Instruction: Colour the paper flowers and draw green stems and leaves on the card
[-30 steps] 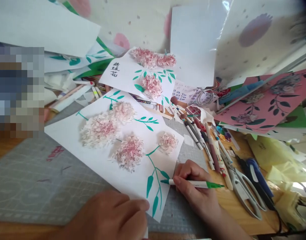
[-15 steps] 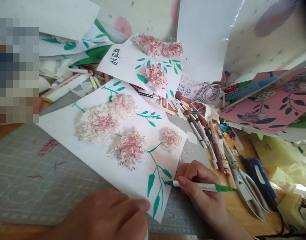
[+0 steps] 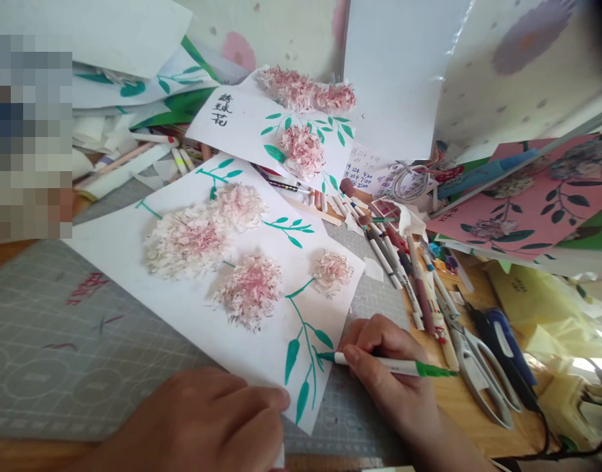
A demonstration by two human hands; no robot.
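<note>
My right hand (image 3: pixel 387 370) is closed around a white brush marker (image 3: pixel 397 366) with a green end. Its teal tip touches a painted stem near the right edge of a white sheet of paper (image 3: pixel 173 321). On that sheet sit several fluffy pink-and-white paper flowers (image 3: pixel 252 288), along with teal stems and leaves (image 3: pixel 292 360). My left hand (image 3: pixel 222 419) lies at the lower edge of the sheet, its fingers folded and the index fingertip against the paper. A small bit of something white shows beneath this hand; the rest is hidden.
A grey cutting mat (image 3: pixel 45 328) lies under the sheet. Behind stands another flower picture (image 3: pixel 246 124) with black writing. To the right are several pens (image 3: pixel 384 255), scissors (image 3: pixel 478 367), a dark blue corded tool (image 3: pixel 507 347), a yellow bag (image 3: pixel 522 295) and a pink picture (image 3: pixel 527 210).
The whole view has shifted slightly left. The marker tip has moved a little against the stem, where a small teal stroke looks fuller. My left hand stays at the sheet's edge.
</note>
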